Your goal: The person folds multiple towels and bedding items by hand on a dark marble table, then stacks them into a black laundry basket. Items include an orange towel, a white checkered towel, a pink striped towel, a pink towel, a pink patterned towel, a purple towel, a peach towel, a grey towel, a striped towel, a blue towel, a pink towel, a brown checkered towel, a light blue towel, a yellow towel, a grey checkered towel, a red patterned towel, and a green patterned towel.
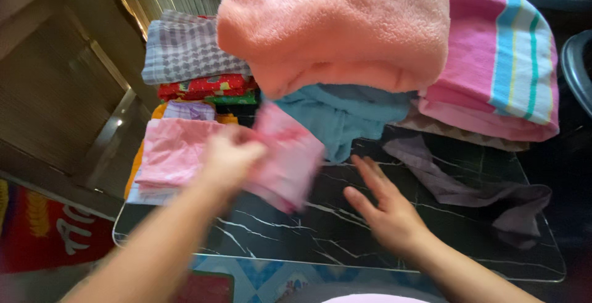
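A dark table (345,229) with white marble-like veining fills the lower middle of the frame, its rounded near edge at the bottom. At centre left lies a stack of folded cloths (172,155), pink on top; behind it, towards the upper left, a taller stack topped by a grey checked cloth (185,50). A crumpled blue cloth (336,118) lies in the middle, a limp mauve cloth (456,183) at right. The right hand (385,207) rests flat, fingers spread, on the bare top.
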